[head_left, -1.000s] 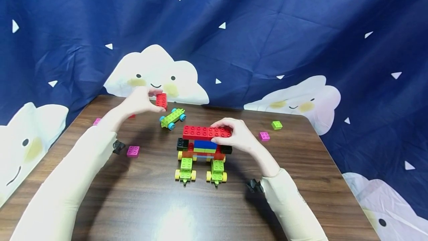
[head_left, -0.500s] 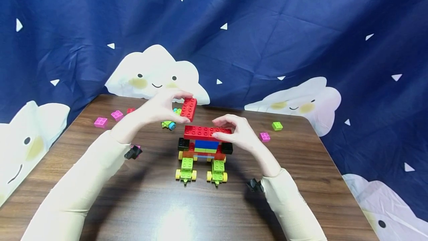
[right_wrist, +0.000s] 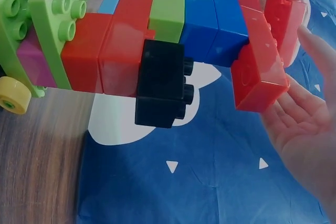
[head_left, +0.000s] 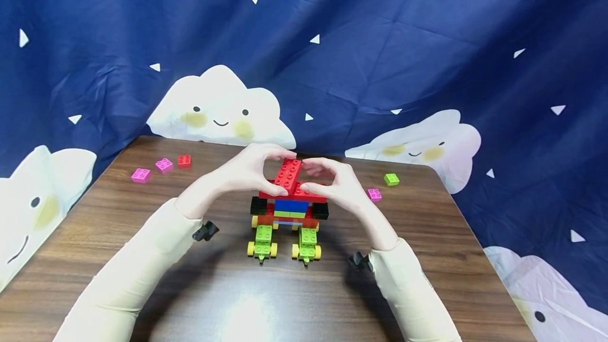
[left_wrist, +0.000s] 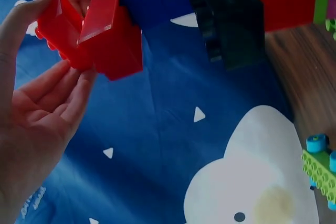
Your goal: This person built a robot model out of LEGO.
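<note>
My left hand (head_left: pixel 252 170) pinches a red toy brick (head_left: pixel 287 174) by its two ends. That brick lies crosswise and tilted, close over the red top row (right_wrist: pixel 262 72) of a brick build. My right hand (head_left: pixel 339 183) holds the right end of this top row, thumb in front and fingers behind. Under the row come blue bricks (head_left: pixel 291 206), a lime layer and black bricks (right_wrist: pixel 160 80) at both ends. Lower down are red bricks (right_wrist: pixel 123 45) and two lime wheeled bases (head_left: pixel 263 247) with yellow wheels, standing on the table.
Pink bricks (head_left: pixel 140 175) and a red brick (head_left: pixel 184 161) lie at the back left of the wooden table (head_left: pixel 380 289). At the right lie a pink brick (head_left: pixel 374 195) and a lime brick (head_left: pixel 391 179). A lime car base (left_wrist: pixel 321 171) with turquoise wheels shows in the left wrist view.
My left hand has carried the red brick rightward from the back left to just over the build's top row. My right hand has stayed at the row's right end.
</note>
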Demonstrator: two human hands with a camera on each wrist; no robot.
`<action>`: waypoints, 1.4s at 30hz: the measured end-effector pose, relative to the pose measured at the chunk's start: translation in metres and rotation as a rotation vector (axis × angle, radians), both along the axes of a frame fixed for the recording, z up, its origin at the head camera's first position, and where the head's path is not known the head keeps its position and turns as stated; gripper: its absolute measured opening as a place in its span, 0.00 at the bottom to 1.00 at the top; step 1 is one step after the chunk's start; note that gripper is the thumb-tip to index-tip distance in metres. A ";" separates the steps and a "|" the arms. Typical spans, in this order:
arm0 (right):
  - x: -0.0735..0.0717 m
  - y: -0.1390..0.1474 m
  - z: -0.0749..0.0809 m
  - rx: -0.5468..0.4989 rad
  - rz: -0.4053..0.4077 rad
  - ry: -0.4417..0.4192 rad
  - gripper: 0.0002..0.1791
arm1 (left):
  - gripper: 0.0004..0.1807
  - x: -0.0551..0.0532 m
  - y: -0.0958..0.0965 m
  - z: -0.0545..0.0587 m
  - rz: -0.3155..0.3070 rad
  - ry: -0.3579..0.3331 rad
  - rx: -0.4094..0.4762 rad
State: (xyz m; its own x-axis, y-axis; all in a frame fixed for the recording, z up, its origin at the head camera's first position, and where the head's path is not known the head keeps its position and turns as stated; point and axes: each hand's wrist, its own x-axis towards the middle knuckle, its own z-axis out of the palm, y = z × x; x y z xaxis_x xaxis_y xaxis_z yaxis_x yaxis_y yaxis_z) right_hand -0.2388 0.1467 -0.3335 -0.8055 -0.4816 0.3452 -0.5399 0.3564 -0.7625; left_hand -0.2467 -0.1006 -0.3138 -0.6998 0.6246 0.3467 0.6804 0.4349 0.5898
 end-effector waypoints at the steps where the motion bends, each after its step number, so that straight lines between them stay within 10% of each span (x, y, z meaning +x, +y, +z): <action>1: 0.000 0.000 0.000 -0.003 -0.004 0.000 0.26 | 0.38 0.001 0.001 0.000 -0.003 -0.007 0.003; 42: 0.007 -0.017 -0.002 -0.185 -0.266 0.084 0.21 | 0.31 0.010 0.000 -0.008 0.111 -0.087 0.199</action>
State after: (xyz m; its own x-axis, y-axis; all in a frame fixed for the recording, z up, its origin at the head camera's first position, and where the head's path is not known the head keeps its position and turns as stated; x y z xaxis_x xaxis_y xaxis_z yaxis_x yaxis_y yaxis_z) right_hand -0.2316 0.1296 -0.3357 -0.8596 -0.1816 0.4777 -0.5104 0.3530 -0.7842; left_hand -0.2371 -0.1002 -0.3220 -0.7928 0.4678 0.3907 0.5780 0.3739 0.7254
